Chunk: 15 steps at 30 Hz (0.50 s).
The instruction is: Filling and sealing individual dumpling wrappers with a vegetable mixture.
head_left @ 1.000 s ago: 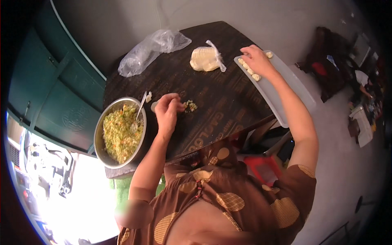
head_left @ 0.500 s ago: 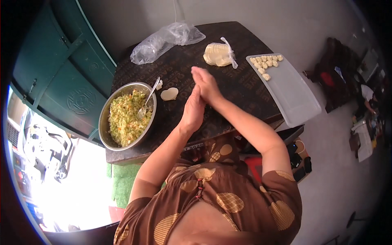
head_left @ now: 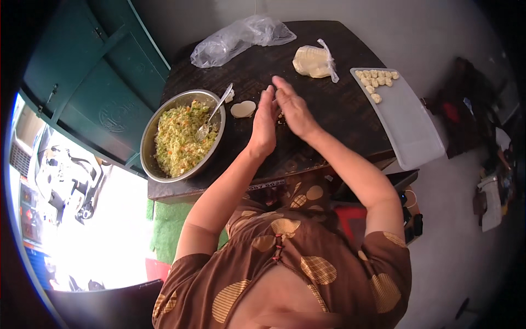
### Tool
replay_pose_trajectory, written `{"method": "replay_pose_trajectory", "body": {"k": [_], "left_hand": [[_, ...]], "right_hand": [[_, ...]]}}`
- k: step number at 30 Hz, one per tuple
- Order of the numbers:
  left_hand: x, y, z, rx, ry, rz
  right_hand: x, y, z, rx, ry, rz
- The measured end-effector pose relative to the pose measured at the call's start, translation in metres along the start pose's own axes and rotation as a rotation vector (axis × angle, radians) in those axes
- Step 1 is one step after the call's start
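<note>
My left hand and my right hand hover over the dark table, fingers stretched out. The palms face each other with a narrow gap, and I see nothing held between them. Small pale crumbs show on the table in that gap. Just left of my left hand lie two round dough wrappers, overlapping or side by side. Further left stands a steel bowl of chopped vegetable filling, a metal spoon leaning in it. A small white lump sits by the spoon handle.
Toward the far edge are a crumpled clear plastic bag and a bag of pale wrappers. At right, a translucent tray holds several small dumplings at its far end and juts past the table edge. A green metal door stands at left.
My palms were pressed together and have now come slightly apart. The view has shifted, so the table's things sit a little higher and further right.
</note>
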State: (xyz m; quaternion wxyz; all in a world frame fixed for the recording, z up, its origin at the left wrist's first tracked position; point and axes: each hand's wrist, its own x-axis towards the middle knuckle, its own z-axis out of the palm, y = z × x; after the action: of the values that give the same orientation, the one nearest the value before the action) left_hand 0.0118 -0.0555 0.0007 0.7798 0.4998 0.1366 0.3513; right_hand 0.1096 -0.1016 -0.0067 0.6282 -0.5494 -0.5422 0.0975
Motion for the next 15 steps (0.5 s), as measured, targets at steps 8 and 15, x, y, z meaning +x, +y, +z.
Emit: {"method": "replay_pose_trajectory", "body": {"k": [8, 15], "left_hand": [[-0.072, 0.031, -0.037, 1.23, -0.213, 0.256], [-0.1, 0.01, -0.047, 1.751, -0.172, 0.281]], "right_hand": [[-0.038, 0.011, -0.096, -0.791, -0.153, 0.016], [-0.063, 0.004, -0.117, -1.165, -0.381, 0.3]]}}
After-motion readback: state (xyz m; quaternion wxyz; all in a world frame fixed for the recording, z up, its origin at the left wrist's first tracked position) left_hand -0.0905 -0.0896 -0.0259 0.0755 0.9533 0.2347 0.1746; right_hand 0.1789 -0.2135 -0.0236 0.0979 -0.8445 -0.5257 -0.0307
